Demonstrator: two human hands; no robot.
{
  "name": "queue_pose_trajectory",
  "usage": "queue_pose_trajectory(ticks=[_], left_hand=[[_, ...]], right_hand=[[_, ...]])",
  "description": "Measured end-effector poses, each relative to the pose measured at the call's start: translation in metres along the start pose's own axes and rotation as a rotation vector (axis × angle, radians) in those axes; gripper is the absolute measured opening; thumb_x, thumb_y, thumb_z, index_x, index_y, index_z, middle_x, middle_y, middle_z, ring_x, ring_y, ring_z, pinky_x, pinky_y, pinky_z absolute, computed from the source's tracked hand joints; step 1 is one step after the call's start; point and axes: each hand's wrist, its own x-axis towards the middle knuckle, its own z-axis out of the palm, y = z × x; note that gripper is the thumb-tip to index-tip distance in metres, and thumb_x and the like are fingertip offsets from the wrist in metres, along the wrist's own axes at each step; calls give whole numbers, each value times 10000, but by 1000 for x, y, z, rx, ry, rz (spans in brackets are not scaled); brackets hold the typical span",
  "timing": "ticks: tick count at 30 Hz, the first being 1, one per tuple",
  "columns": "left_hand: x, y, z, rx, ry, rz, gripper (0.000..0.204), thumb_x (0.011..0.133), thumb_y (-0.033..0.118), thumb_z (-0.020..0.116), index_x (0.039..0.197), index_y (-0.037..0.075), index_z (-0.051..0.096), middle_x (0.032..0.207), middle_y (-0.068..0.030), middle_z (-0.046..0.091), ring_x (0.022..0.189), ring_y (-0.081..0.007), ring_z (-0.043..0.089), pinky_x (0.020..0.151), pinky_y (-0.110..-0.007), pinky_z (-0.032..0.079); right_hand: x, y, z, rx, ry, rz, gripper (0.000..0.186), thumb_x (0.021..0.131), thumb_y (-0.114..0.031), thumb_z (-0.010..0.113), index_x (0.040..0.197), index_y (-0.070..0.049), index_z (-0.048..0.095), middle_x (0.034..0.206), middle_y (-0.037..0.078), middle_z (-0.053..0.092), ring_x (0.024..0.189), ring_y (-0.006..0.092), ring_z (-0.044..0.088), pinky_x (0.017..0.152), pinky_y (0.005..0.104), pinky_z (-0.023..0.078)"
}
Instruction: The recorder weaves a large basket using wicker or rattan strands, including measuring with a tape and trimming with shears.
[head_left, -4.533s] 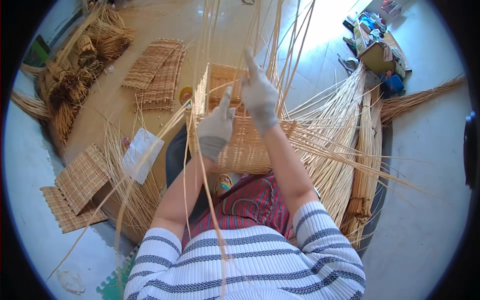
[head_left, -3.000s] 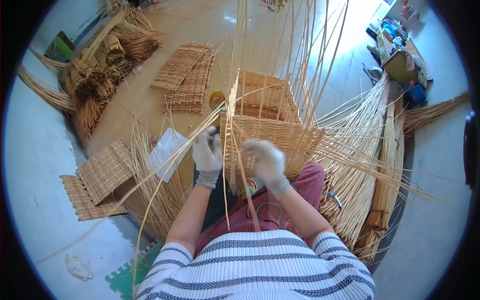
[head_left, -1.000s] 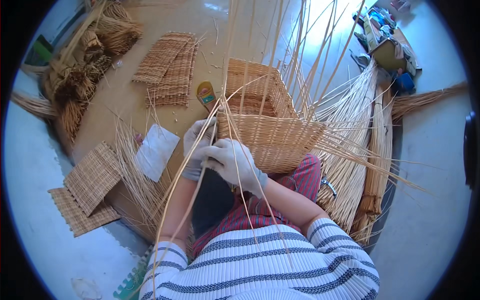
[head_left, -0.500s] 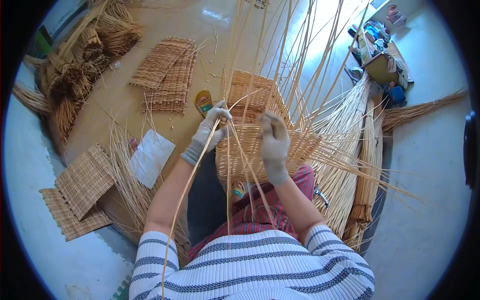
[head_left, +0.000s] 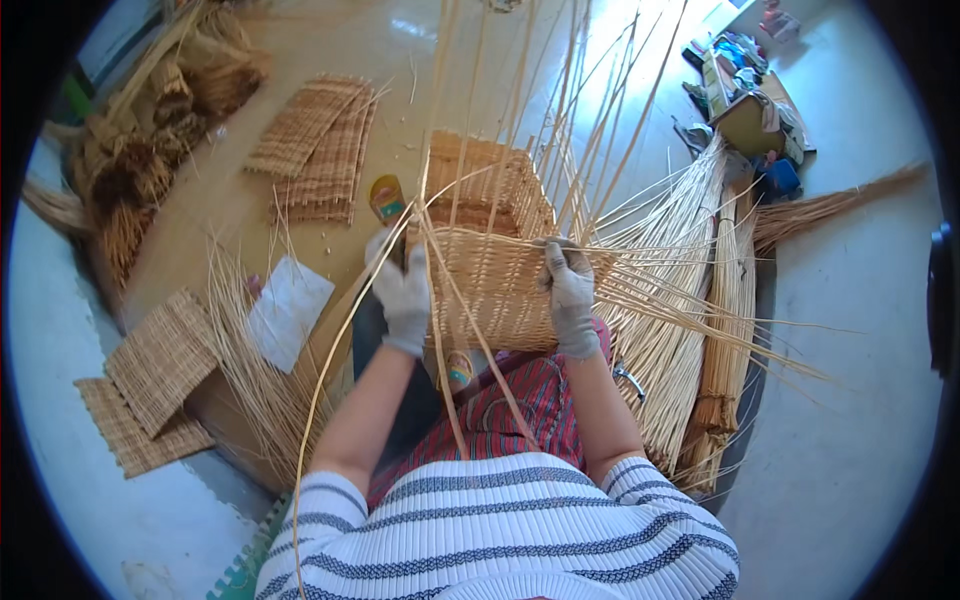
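A partly woven, four-cornered basket [head_left: 490, 290] of tan strands sits over my lap. Long uprights rise from its far side, and loose strands stick out at its right corner. My right hand [head_left: 570, 300], in a pale glove, is closed on the rim at that corner, fingers bent over the edge. Against the left corner rests my left hand [head_left: 402, 297], also gloved, with thumb and fingers spread apart. Beside it a long strand [head_left: 335, 350] curves down past my left arm. Two loose strands [head_left: 460, 290] cross the front wall and hang toward my lap.
Woven panels [head_left: 318, 150] lie on the floor at the far left, with more panels [head_left: 165, 360] at the near left. A white sheet [head_left: 288, 312] lies among loose strands. Strand bundles [head_left: 680, 330] line the right side. Beyond them stands a cluttered box [head_left: 750, 120].
The basket has shifted left and turned slightly. My left hand has let go of the strands at the rim and dropped to the corner. My right hand has come down onto the rim.
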Motion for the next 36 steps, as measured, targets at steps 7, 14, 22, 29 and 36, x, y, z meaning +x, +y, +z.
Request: queue_pose_trajectory(ticks=[7,14,22,29,36], left_hand=[[9,50,45,361,-558,150,525,981,236,621,1477,142,478,1039,-160,709,829,-335,696,705,-374,561],[14,61,56,343,-583,96,521,1000,321,616,1484,181,483,1162,-125,706,763,-286,676,716,-392,536],[-38,92,89,425,-688,693,730,904,176,637,1568,167,336,1285,-168,579,810,-305,691,683,-429,564],[-50,82,117,981,-853,467,770,868,76,573,1557,318,328,1419,-216,483,652,-325,678,598,-447,560],[-56,79,100,150,-707,278,518,890,47,644,1380,180,537,1292,-190,558,897,-323,695,736,-386,579]], right_hand=[[1,-24,38,-69,282,176,165,996,-169,660,1129,-72,654,983,71,736,552,43,511,474,219,434],[70,-69,62,-721,-44,-444,738,919,-64,619,1576,-107,286,1229,168,639,825,236,668,747,368,549],[26,-75,-6,-855,279,-393,408,916,13,639,1314,-64,589,1084,51,606,906,78,555,804,249,484],[29,-116,-78,-627,237,-231,352,969,-49,593,1318,-72,635,1081,100,725,907,137,669,797,282,520],[-49,-88,-120,-475,407,-190,266,1058,-157,539,1290,-62,626,871,35,718,546,14,469,522,197,405]])
